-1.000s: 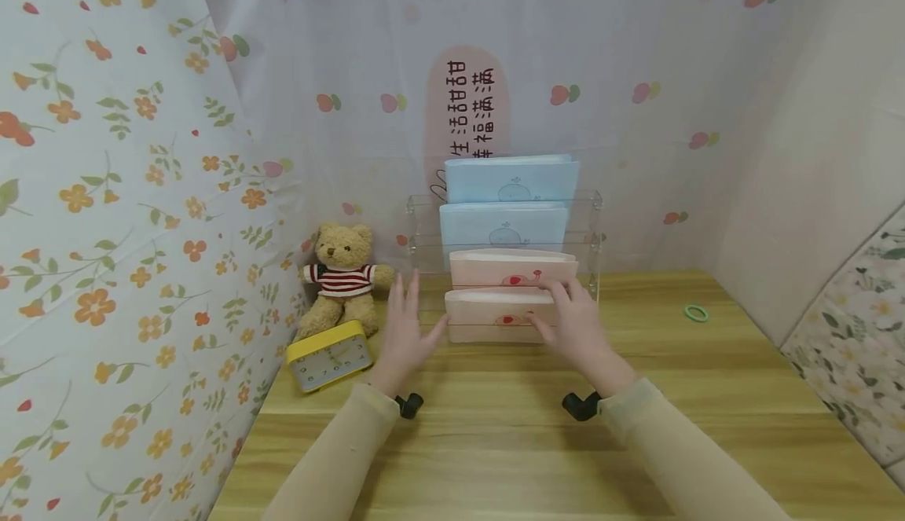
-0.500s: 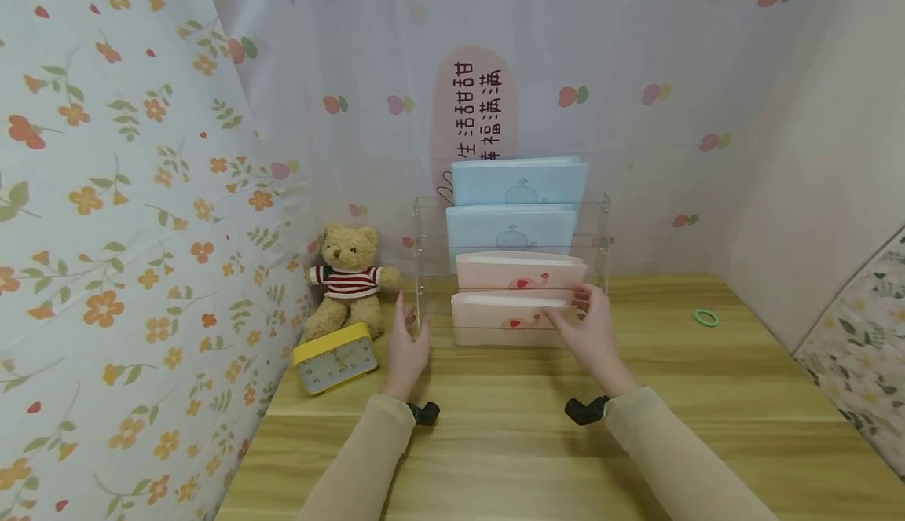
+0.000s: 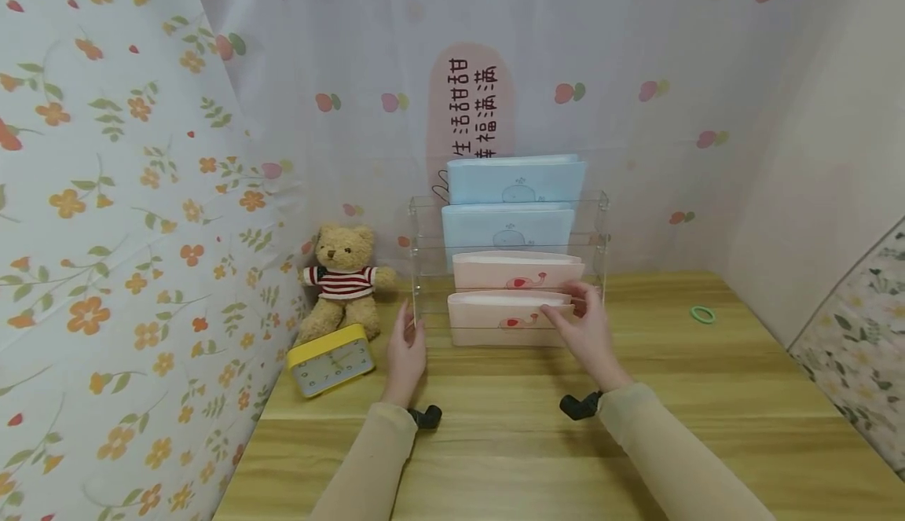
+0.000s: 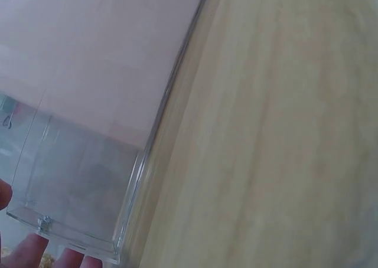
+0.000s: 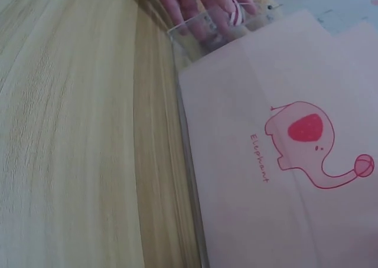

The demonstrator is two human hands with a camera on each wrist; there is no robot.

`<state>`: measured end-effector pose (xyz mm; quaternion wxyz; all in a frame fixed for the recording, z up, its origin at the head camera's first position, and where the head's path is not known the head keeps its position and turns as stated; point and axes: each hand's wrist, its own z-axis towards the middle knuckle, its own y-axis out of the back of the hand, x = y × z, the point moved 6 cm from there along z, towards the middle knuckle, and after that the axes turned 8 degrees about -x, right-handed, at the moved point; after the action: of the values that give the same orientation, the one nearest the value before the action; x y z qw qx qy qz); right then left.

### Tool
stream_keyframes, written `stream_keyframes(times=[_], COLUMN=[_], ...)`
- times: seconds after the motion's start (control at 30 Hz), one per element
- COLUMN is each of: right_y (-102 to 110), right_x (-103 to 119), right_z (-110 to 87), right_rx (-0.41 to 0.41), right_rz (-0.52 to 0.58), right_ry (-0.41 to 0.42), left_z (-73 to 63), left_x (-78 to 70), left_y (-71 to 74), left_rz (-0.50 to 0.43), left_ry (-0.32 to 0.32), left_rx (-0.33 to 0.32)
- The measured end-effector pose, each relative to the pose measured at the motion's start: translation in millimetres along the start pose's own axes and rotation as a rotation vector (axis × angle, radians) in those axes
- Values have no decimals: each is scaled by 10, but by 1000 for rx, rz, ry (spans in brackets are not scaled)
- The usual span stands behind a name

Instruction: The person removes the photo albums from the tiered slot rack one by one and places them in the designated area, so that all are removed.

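Observation:
A clear stepped rack (image 3: 417, 266) stands on the table and holds two light-blue folders (image 3: 507, 226) behind two pink folders (image 3: 488, 317) printed with a red elephant. My left hand (image 3: 406, 356) grips the rack's left side, its thumb at the front and fingers outside; the left wrist view shows those fingers (image 4: 29, 250) at the clear edge. With its thumb in front and fingers by the top right corner, my right hand (image 3: 590, 340) holds the front pink folder. The elephant drawing (image 5: 304, 141) fills much of the right wrist view, where the right hand itself is unseen.
A teddy bear (image 3: 345, 285) in a striped shirt sits left of the rack, behind a yellow clock (image 3: 331, 358). On the right of the wooden table (image 3: 509, 458) lies a green ring (image 3: 703, 314). Patterned cloth hangs behind and to the left.
My left hand has come from spread fingers beside the rack to holding its left side. The right hand has shifted right along the front pink folder toward its corner.

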<state>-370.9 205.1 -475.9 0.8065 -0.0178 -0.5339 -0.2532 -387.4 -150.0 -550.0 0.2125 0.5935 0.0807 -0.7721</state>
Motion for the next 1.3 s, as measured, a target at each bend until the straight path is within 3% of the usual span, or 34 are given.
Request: stream_keyframes(times=[0.2,0.4,0.77,1.07,1.3], right_y=[-96,-143,-148,-180,-204], right_x=[-19,-84,-119,-128,-5], right_z=[7,11,106,79,40], right_rx=[32,73,142,140,80], right_rz=[99,28,-2,-6,-17], right_ry=[-19,-105,-103,-195,-196], left_z=[15,7,2,6,-14], left_x=[54,117,128,145,120], left_y=[32,49,67,87,90], left_rz=[1,55,99,103,79], left_ry=[-4,7,22,30,33], left_rx=[16,63,72,72,72])
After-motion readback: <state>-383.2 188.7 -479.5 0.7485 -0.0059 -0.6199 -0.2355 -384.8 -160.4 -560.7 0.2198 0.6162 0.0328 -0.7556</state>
